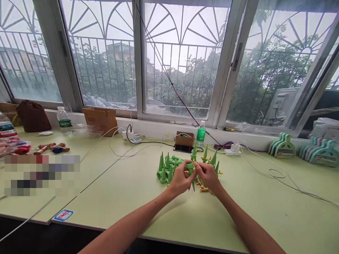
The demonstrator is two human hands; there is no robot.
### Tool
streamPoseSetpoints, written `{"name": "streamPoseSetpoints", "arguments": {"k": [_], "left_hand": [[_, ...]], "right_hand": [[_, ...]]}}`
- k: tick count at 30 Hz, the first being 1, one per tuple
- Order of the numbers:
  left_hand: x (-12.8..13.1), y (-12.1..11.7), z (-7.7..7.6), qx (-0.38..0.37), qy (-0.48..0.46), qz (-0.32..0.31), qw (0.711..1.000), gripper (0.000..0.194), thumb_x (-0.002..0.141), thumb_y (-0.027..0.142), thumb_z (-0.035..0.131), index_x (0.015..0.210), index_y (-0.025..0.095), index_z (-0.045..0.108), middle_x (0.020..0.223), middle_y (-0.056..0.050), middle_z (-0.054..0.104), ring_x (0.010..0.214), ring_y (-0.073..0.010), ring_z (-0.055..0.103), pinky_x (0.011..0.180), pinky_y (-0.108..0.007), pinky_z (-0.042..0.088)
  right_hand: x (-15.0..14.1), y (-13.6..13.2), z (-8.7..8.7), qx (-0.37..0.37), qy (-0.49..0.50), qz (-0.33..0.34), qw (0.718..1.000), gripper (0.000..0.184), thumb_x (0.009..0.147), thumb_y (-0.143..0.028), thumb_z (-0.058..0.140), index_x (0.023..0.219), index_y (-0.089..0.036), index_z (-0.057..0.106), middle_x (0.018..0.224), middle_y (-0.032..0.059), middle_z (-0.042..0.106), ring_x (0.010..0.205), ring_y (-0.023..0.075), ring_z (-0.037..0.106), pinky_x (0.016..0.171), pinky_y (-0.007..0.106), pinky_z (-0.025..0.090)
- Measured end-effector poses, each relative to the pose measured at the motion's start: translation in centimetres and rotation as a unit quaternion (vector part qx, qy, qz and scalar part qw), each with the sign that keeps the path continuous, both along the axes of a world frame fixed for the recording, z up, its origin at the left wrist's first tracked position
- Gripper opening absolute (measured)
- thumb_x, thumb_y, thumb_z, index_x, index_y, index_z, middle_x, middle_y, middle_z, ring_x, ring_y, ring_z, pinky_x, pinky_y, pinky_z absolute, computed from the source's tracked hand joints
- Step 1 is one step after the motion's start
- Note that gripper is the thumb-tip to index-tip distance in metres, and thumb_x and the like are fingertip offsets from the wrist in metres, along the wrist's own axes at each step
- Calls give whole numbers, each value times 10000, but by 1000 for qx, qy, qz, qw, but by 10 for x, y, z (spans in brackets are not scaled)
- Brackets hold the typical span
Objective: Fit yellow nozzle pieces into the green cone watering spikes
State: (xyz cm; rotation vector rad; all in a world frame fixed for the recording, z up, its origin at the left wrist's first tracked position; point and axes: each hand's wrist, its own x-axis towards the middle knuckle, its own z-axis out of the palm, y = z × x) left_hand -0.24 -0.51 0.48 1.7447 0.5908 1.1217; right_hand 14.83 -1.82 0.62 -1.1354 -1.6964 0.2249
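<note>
With fingers curled, our left hand (182, 179) holds a green spike (190, 167), while our right hand (208, 175) pinches closed at the spike's right, contents unclear.

the only view looks from a camera on the person's head, above the near side of the pale green tabletop (119, 197). it faces forward and slightly downward, across to the metal-framed windows (182, 70). the left hand (181, 180) and right hand (208, 174) are at middle distance, right of centre.
</note>
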Motion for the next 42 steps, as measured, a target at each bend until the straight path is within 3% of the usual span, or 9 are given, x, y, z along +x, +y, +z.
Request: {"name": "streamPoseSetpoints", "arguments": {"k": [7, 16, 29, 42], "left_hand": [[2, -1, 7, -52, -28, -16, 998, 487, 783, 502, 664, 1089, 185, 457, 500, 101, 495, 252, -73, 428, 254, -158, 294], [1, -2, 11, -104, -57, -13, 993, 541, 749, 510, 698, 1100, 180, 452, 542, 101, 497, 251, -73, 443, 236, -156, 257], [2, 0, 7, -101, -48, -16, 994, 487, 784, 483, 673, 1100, 190, 448, 617, 76, 535, 255, -59, 436, 227, -148, 255], [4, 2, 1, -37, -32, 2, 999, 456, 826, 481, 630, 1099, 179, 422, 544, 97, 488, 249, -58, 415, 239, -148, 268]], "right_hand": [[0, 5, -6, -14, 56, 25, 998, 487, 940, -523, 421, 576, -203, 372, 494, -48, 356, 463, 100, 324, 449, 239, 269], [-2, -1, -3, -38, 139, 95, 985, 339, 935, -516, 446, 793, -210, 481, 551, -54, 422, 413, 97, 375, 393, 232, 302], [2, 3, -6, -29, 92, 44, 994, 300, 930, -449, 481, 757, -204, 493, 555, -43, 442, 460, 112, 398, 445, 239, 318], [3, 1, -3, -25, 43, 11, 999, 337, 938, -426, 456, 686, -204, 437, 544, -58, 364, 488, 109, 317, 476, 246, 266]]}}
